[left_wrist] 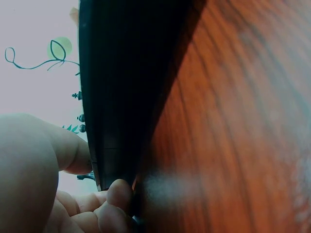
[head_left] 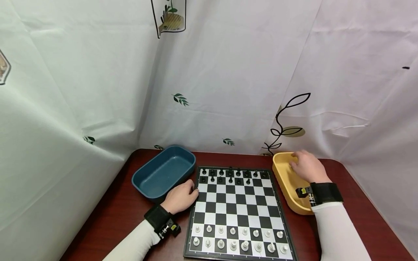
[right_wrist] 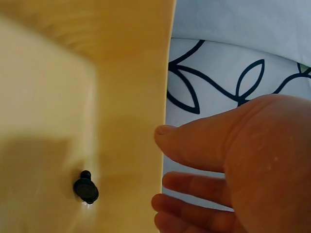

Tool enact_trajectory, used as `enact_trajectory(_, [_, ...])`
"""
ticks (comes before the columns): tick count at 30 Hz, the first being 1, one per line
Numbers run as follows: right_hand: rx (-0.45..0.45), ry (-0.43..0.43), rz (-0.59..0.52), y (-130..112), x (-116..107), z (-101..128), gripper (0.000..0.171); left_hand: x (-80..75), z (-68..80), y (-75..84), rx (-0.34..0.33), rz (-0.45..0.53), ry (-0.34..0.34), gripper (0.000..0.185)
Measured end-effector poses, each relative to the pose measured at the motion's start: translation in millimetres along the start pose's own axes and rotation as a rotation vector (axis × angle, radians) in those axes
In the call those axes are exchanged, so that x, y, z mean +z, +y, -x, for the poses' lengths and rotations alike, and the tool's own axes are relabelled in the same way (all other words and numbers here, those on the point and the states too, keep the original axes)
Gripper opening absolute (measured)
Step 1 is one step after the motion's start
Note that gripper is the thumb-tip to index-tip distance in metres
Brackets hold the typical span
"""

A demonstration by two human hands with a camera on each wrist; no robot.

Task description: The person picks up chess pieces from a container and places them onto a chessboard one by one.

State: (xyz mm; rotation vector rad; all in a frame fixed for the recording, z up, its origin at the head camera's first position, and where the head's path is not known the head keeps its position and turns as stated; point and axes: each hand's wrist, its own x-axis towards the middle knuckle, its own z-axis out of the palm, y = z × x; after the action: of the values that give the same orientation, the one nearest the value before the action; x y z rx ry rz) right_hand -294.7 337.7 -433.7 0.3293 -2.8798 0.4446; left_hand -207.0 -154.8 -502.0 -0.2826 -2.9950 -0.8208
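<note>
The left hand (head_left: 180, 197) grasps the black-framed chessboard's (head_left: 237, 212) edge while the right hand (head_left: 307, 166) hovers released over the yellow plastic tray (head_left: 285, 179) holding a small black chess pawn (right_wrist: 86, 187).

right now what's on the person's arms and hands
Both arms wear long white sleeves. Each wrist carries a black band: the left band and the right band, each with a small black device bearing a yellow mark. The hands are bare, ungloved.

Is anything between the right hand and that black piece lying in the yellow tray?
Nothing visible blocks it. The right hand hovers over the far end of the yellow tray, fingers loose, and the black piece lies alone on the tray floor in the right wrist view, with only open tray between them.
</note>
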Motion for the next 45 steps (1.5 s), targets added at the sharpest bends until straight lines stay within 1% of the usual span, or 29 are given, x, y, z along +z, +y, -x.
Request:
enact_trajectory(3, [0.013, -0.042, 0.006, 3, 2, 1, 0.048, 1.0, -0.5, 0.1, 0.003, -0.004, 0.000, 0.017])
enact_trajectory(7, [0.029, -0.073, 0.016, 5, 4, 2, 0.053, 0.6, -0.4, 1.2, 0.000, -0.003, 0.005, 0.017])
enact_trajectory(12, [0.040, -0.098, 0.023, 6, 6, 3, 0.055, -0.5, 0.2, 2.6, -0.007, -0.010, 0.002, 0.017])
enact_trajectory(20, [0.075, -0.164, 0.042, 10, 7, 3, 0.060, -2.5, 0.7, 4.7, -0.011, -0.010, -0.005, 0.018])
enact_trajectory(25, [0.068, -0.186, 0.042, 12, 11, 3, 0.062, -2.9, 1.0, 5.3, -0.001, -0.004, 0.002, 0.018])
enact_trajectory(28, [0.068, -0.214, 0.037, 12, 12, 3, 0.062, -2.7, 0.8, 4.9, 0.002, -0.006, 0.007, 0.018])
enact_trajectory(31, [0.054, -0.241, 0.035, 11, 11, 3, 0.055, -2.4, 0.5, 4.5, 0.004, -0.011, 0.008, 0.018])
enact_trajectory(37, [-0.011, -0.276, 0.037, 12, 11, 2, 0.025, -2.4, 0.6, 4.2, 0.004, -0.009, 0.007, 0.018])
enact_trajectory(45, [-0.052, -0.278, 0.040, 13, 12, 3, 0.015, -3.4, 1.5, 5.4, 0.000, -0.007, 0.004, 0.018])
